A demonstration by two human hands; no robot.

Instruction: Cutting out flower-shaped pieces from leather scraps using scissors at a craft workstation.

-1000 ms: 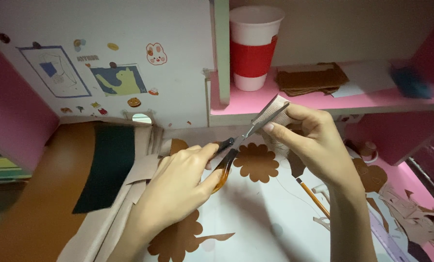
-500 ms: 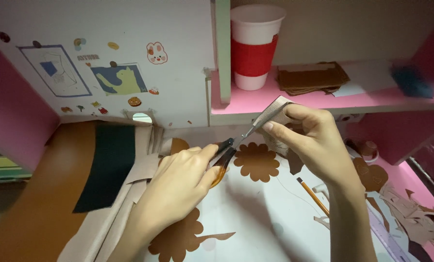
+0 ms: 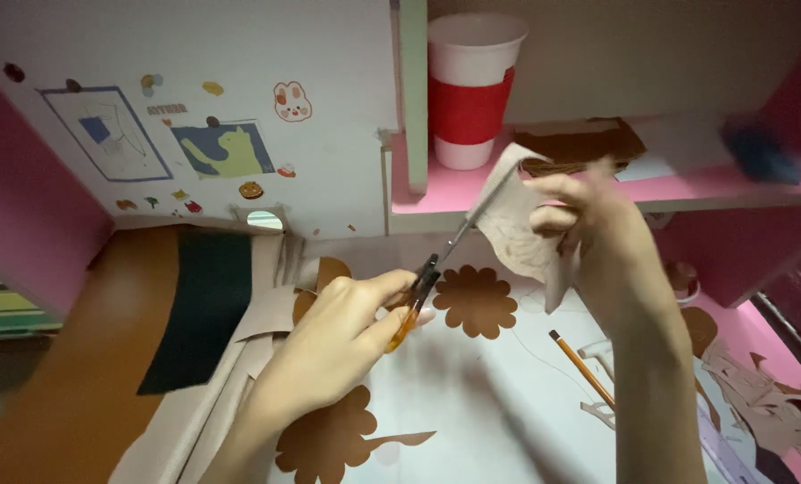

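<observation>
My left hand (image 3: 333, 341) grips orange-handled scissors (image 3: 427, 282), blades pointing up and right into a pale brownish paper piece (image 3: 517, 224). My right hand (image 3: 598, 242) pinches that paper from the right, held up above the white sheet (image 3: 472, 403). A brown flower-shaped cutout (image 3: 475, 300) lies on the sheet just below the scissors. Another brown flower cutout with a stem (image 3: 333, 439) lies near my left forearm.
A white cup with a red sleeve (image 3: 469, 90) stands on a pink shelf (image 3: 687, 193) beside brown card pieces (image 3: 589, 143). A pencil (image 3: 580, 367) lies at right. Paper scraps (image 3: 768, 403) sit at far right. Dark green paper (image 3: 199, 305) lies left. A stickered white panel (image 3: 203, 116) stands behind.
My right hand has turned the paper piece, lifting it and showing its wider face; the scissors stay at its edge with my left hand almost unmoved.
</observation>
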